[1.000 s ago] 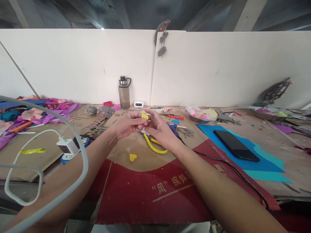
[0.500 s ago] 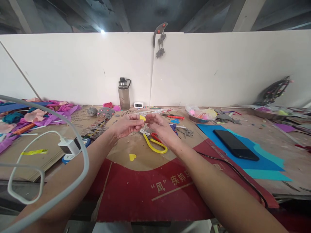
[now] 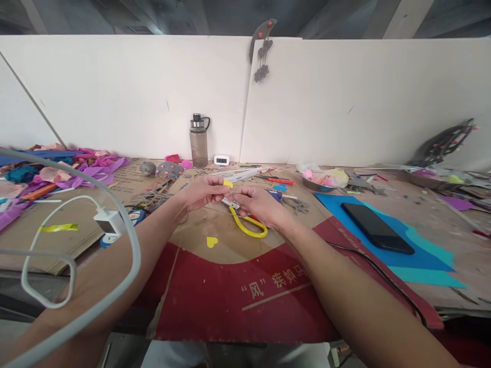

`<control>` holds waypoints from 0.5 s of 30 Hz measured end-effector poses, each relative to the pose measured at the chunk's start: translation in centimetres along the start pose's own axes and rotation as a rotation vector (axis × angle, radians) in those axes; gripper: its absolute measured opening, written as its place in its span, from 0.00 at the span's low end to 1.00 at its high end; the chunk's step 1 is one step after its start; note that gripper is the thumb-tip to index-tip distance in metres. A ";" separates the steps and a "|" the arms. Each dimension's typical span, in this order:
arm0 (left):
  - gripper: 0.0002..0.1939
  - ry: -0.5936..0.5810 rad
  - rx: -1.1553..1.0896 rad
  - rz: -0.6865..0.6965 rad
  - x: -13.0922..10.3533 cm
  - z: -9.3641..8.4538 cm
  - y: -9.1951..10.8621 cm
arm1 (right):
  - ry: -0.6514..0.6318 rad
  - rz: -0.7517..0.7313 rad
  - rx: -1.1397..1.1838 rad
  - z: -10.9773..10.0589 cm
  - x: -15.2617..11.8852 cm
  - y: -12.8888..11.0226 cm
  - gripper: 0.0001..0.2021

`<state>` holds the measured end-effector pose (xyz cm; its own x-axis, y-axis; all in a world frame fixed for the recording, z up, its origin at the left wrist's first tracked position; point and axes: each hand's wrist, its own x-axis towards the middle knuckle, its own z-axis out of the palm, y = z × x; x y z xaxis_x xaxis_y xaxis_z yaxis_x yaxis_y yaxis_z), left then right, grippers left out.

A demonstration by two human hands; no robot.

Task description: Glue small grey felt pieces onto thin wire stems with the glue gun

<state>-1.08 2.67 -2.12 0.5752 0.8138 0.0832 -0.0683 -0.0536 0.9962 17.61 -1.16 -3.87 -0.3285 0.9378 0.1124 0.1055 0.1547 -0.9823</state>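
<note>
My left hand (image 3: pixel 205 193) pinches a small yellow paper piece (image 3: pixel 227 183) between thumb and fingers, over the cardboard. Right beside it, my right hand (image 3: pixel 256 203) is closed with its fingertips pressed together close to the paper; whatever it grips is too small to make out. Below my hands lie yellow-handled pliers (image 3: pixel 251 228), partly covered by my right hand. A yellow paper heart (image 3: pixel 211 242) rests flat on the brown and red cardboard (image 3: pixel 230 306) nearer to me.
A bottle (image 3: pixel 198 143) and a small digital clock (image 3: pixel 221 160) stand by the white board. To the right, a phone (image 3: pixel 378 227) lies on blue sheets (image 3: pixel 414 260). Crumpled coloured paper (image 3: pixel 57 171) is heaped at left. A white cable (image 3: pixel 130 240) loops across the left foreground.
My right hand's fingers have closed from a looser, more spread pose and come nearer the yellow piece. My left hand still holds that piece. The view has tilted slightly downward.
</note>
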 end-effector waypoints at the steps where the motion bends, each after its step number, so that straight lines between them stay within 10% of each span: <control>1: 0.11 0.019 -0.013 0.005 0.1 -0.2 -0.1 | -0.021 0.026 -0.039 -0.2 -0.1 -0.1 0.07; 9: 0.08 0.327 0.305 -0.022 0.7 -0.9 -1.4 | 0.106 -0.024 -0.239 -1.3 -0.4 -0.9 0.18; 15: 0.06 0.320 0.682 0.108 0.5 0.1 -1.3 | 0.417 -0.202 -0.303 -1.7 0.5 -0.2 0.14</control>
<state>-0.58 3.09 -3.36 0.3226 0.9063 0.2731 0.4677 -0.4034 0.7864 19.07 -0.20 -3.32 0.0233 0.9141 0.4048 0.3642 0.3693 -0.8550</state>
